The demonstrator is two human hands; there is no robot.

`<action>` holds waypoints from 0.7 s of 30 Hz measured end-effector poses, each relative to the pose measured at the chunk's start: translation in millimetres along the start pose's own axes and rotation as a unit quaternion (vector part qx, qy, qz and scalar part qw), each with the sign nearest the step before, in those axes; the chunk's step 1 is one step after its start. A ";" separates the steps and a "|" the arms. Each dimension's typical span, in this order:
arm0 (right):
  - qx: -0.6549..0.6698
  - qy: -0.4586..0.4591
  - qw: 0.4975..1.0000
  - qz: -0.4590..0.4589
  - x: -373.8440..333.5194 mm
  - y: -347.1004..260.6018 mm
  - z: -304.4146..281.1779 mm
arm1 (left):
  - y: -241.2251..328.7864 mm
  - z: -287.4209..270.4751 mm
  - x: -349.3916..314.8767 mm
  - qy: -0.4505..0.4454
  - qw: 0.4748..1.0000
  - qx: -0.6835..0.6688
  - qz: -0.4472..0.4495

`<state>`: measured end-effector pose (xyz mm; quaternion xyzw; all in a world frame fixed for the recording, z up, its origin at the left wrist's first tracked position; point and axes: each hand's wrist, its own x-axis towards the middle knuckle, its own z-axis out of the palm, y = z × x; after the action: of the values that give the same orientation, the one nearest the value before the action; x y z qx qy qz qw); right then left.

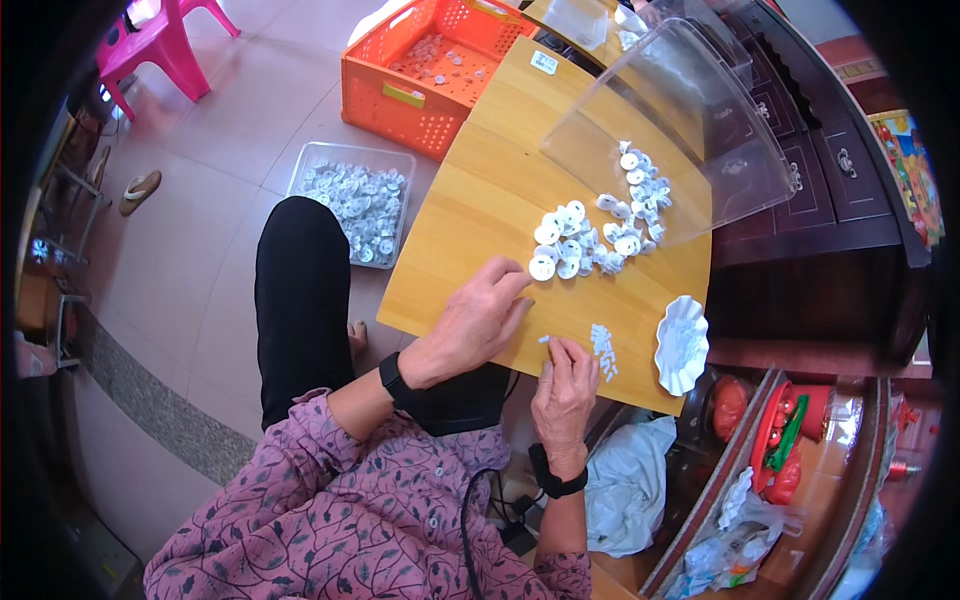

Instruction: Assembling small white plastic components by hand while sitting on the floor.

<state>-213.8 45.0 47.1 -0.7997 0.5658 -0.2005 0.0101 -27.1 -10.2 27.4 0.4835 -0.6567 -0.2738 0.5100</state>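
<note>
My left hand [482, 314] reaches over the wooden table with its fingers apart, close to the near edge of a pile of white round plastic parts [568, 240]. Nothing shows between its fingers. Lower on the table, my right hand [567, 388] is closed in a pinch, with a small white plastic piece [544, 339] at its fingertips. Several similar small white strips [602, 348] lie loose just beyond that hand. Farther right, a white scalloped dish [664, 372] holds more pale small pieces.
A clear plastic bin [752, 200] stands tilted on the wooden table [470, 200] behind the pile. On the floor to the left are a clear tub [408, 215] of white parts and an orange crate [400, 118]. Dark drawers [815, 180] border the right side.
</note>
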 end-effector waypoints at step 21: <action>0.041 0.023 0.999 0.018 -1.9 1.7 4.9 | -10.0 17.9 6.9 -0.055 0.991 0.109 0.057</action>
<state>-214.2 45.1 41.6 -0.7835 0.5714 -0.2417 0.0341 -40.4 -22.8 15.7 0.4824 -0.7361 -0.1974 0.4319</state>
